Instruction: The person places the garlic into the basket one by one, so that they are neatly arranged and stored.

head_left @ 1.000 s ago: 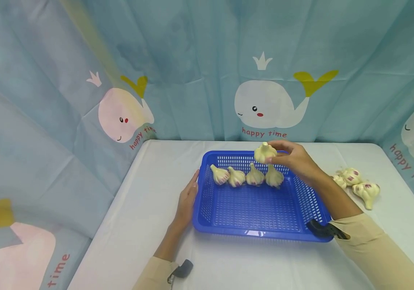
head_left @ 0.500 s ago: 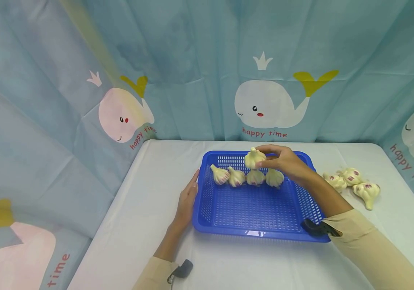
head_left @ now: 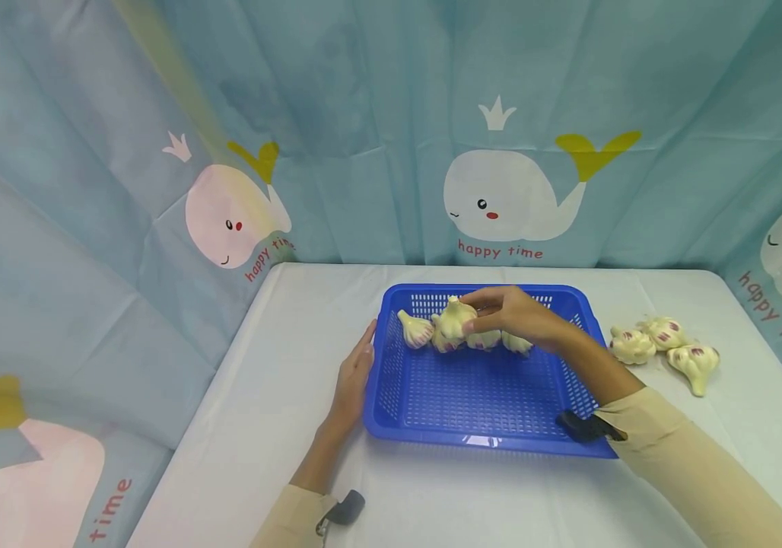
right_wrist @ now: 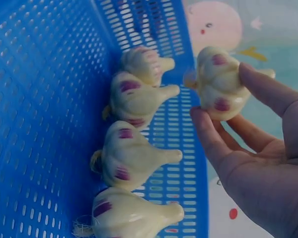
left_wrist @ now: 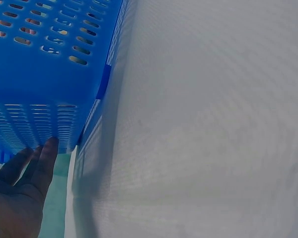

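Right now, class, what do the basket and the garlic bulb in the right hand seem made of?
Blue basket: probably molded plastic, glossy, given regular slots and a bright rim highlight.
Garlic bulb in the right hand: satin, possibly plastic or foam imitation, given blocky purple patches; could be real.

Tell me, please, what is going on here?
A person's right hand holds a garlic bulb above the blue basket, while the left hand touches the basket's left side. Four bulbs sit in a row inside the basket, along its far wall, and three more bulbs lie on the table to the right.
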`<state>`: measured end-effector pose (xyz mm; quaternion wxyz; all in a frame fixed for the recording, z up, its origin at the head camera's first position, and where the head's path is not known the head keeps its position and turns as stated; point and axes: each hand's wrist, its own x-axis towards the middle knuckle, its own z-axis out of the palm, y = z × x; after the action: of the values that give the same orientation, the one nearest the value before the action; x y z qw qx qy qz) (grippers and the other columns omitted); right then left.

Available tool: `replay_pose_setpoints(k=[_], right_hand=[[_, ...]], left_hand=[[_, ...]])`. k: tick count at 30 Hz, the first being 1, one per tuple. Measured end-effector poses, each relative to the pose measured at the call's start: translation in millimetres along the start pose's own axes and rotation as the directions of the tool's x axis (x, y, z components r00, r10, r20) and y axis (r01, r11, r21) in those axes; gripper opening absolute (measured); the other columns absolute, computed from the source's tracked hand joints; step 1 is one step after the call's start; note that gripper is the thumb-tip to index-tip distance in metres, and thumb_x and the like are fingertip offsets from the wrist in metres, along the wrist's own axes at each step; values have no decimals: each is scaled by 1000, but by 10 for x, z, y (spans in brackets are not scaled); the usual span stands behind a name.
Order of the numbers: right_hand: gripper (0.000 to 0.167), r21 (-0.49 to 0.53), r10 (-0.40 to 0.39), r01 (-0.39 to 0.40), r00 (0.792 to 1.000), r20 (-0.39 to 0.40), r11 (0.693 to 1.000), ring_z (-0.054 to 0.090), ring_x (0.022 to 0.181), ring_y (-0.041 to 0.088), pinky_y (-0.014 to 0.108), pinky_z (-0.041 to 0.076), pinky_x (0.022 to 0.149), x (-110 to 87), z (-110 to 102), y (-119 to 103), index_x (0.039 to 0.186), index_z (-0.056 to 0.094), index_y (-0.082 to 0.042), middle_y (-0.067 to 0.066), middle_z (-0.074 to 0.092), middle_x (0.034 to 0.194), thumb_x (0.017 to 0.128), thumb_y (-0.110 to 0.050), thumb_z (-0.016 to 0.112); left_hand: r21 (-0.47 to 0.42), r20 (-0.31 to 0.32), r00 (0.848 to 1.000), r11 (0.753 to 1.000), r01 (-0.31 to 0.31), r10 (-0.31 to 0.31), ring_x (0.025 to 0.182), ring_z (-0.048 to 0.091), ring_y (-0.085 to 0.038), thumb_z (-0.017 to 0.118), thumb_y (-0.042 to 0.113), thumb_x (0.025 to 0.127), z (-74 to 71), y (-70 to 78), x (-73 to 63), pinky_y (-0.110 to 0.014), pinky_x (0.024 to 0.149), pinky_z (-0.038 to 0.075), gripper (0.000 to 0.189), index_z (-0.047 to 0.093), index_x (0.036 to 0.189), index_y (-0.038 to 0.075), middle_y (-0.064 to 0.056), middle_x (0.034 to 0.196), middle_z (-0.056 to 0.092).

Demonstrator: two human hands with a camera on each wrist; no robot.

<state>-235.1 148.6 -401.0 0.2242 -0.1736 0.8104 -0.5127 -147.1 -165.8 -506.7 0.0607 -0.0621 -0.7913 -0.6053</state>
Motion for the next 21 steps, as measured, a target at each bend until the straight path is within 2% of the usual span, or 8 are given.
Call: replay_pose_setpoints(k=[6, 12, 21], right_hand=[[59, -17, 5, -5, 999, 31, 1000, 63, 129, 33, 57, 54, 110, 75, 107, -20, 142, 69, -16, 8, 68, 141, 89, -35, 86], [56, 5, 23, -24, 998, 53, 1000, 66, 122, 31, 57, 54, 109, 130, 198, -43, 139, 70, -17, 8, 70, 136, 88, -33, 87], [53, -34, 13, -10, 996, 84, 999, 67, 114, 27, 54, 56, 105, 192, 295, -23, 137, 72, -15, 7, 73, 131, 88, -32, 85]], left_hand=[[0, 1, 1000, 1000, -3, 3, 161, 28, -15, 29, 44, 116, -2, -17, 5, -45, 133, 23, 54, 34, 168, 26, 10, 171, 35], [-1, -3, 1000, 1000, -12, 12, 160, 29, -15, 29, 43, 116, -2, -32, 13, -45, 133, 24, 53, 35, 167, 28, 10, 171, 36], [-3, 2, 1000, 1000, -12, 12, 161, 28, -15, 29, 43, 116, -7, -21, 7, -45, 132, 24, 56, 34, 168, 22, 9, 171, 35]])
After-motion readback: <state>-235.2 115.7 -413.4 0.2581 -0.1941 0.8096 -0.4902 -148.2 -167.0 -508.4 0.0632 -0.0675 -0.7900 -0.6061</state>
